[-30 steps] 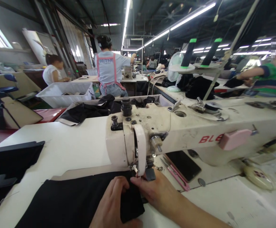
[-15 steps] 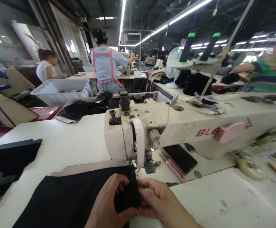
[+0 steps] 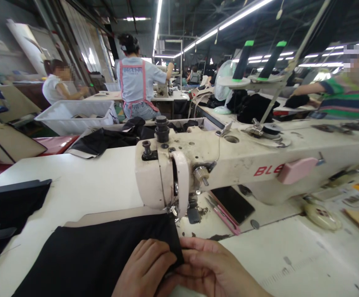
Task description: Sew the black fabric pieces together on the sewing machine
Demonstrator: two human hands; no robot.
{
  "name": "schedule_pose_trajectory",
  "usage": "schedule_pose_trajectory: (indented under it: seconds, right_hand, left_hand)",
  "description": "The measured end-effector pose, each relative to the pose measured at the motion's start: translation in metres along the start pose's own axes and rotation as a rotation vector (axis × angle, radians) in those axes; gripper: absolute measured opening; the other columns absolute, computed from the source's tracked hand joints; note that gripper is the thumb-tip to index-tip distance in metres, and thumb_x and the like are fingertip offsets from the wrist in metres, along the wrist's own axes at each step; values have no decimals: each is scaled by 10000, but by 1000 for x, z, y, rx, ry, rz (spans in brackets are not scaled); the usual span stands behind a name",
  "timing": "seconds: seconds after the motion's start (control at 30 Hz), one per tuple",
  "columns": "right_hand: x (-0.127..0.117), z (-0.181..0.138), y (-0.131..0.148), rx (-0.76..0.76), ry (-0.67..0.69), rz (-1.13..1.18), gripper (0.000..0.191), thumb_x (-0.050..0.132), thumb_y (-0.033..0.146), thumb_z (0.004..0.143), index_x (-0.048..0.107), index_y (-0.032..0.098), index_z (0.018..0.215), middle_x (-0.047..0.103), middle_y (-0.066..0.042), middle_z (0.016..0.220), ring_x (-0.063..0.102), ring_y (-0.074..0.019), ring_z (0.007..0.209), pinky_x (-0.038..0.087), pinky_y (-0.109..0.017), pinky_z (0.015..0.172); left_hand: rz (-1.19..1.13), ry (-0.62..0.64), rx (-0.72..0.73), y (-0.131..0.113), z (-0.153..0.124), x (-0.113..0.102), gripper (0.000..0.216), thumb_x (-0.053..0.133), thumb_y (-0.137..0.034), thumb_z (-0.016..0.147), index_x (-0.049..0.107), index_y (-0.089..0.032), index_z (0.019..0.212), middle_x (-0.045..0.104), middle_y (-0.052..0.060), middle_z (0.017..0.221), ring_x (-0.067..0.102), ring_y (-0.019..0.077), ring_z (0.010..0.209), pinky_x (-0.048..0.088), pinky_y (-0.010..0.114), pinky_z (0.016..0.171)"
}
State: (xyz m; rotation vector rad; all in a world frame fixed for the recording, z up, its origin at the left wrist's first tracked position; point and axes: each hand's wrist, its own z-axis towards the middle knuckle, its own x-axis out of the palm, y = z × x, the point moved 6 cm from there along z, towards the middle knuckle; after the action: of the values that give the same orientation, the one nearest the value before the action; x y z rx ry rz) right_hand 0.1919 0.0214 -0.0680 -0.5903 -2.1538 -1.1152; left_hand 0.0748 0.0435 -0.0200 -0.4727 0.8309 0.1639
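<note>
— What's the room like around you?

— A long sewing floor under strip lights, rows of tables running away from me. My own table (image 3: 83, 185) is white and worn, and the cream sewing machine (image 3: 229, 165) lies across it from the middle out to the right edge.

— And your hands?

— Both are at the near edge, just in front of the needle end of the machine. My left hand (image 3: 144, 270) is curled over the right-hand corner of the black fabric (image 3: 95, 255), fingers bent down onto it. My right hand (image 3: 210, 268) meets it from the other side, thumb and fingers pinching that same corner — so both are grasping the cloth, touching each other.

— Where does the fabric lie?

— Spread flat from the near left part of the table up to the presser foot, its far edge running along just under the machine head.

— Anything else on the table?

— A black phone (image 3: 233, 203) lies under the machine arm, with pink snips (image 3: 223, 212) just beside it. Another dark piece (image 3: 9, 206) hangs off the left edge. At the far edge sits a heap of black cloth (image 3: 105, 140), with a white bin (image 3: 74, 117) beyond it.

— Other people?

— A person in a pink apron (image 3: 136, 82) stands with their back to me, one sits at the far left, and a striped sleeve (image 3: 346, 97) reaches in at the right.
</note>
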Motion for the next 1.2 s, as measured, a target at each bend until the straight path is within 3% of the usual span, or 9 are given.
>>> schedule_pose_trajectory:
  seconds: [0.17,0.3,0.43,0.53,0.6,0.67,0.87,1.0,1.2]
  right_hand:
    - [12,-4,5,28,44,37,528,535,28,493,729,138,971,759,-72,933,678,-77,696,486,-165,724]
    - [4,-5,0,-47,51,-170,552,526,80,486,692,155,1007,758,-64,914,698,-164,860,492,-237,819]
    - [-5,-22,33,-718,-178,-1055,505,571,93,714,590,217,1203,673,-103,1130,611,-234,1066,471,-402,946]
    - [17,-30,38,-1077,13,-1507,295,594,108,831,641,213,1102,689,-85,1063,589,-223,1075,475,-379,967]
    - [25,-26,35,-1121,168,-1621,134,557,151,903,663,179,979,722,-71,917,614,-201,1031,479,-332,966]
    - [29,-22,33,-1131,212,-1718,216,460,184,966,666,159,905,723,-76,839,645,-184,954,500,-297,931]
    - [28,-20,24,-1282,228,-1838,429,283,217,1028,688,144,907,741,-88,802,690,-185,853,560,-295,832]
    - [25,-16,20,-1345,233,-1891,376,337,152,1007,693,143,888,752,-74,767,707,-191,803,576,-297,804]
    - [22,-2,25,-1317,133,-1879,324,370,180,1007,686,141,949,763,-67,904,707,-201,902,554,-281,856]
  left_hand:
    - [93,-22,-16,-7,4,-6,106,490,-198,945,588,-175,915,652,37,797,613,155,752,517,248,716]
    - [118,-40,43,-11,5,-9,222,382,-169,983,597,-158,926,663,41,764,602,147,705,509,254,679]
    - [160,-80,106,-12,-3,-4,240,385,-126,971,610,-156,893,670,41,755,588,145,670,496,264,650]
    - [133,-81,82,-10,-9,0,208,420,-81,946,612,-151,907,660,50,768,583,152,687,485,275,650]
    - [92,0,43,-3,-9,3,164,465,-73,932,603,-154,895,657,40,763,588,147,692,479,267,648]
    - [38,82,-30,10,-4,2,136,494,-137,937,598,-175,858,652,23,752,592,147,690,482,265,645]
    - [94,224,-93,58,11,-1,280,414,-193,960,608,-208,1161,659,60,1111,597,199,1011,515,339,891]
    - [102,259,-66,68,14,1,303,421,-181,956,630,-241,1166,667,55,1135,596,198,1054,513,331,917]
    - [57,256,-189,75,33,-7,290,423,-202,964,698,-263,1032,690,29,1115,625,203,1052,521,316,907]
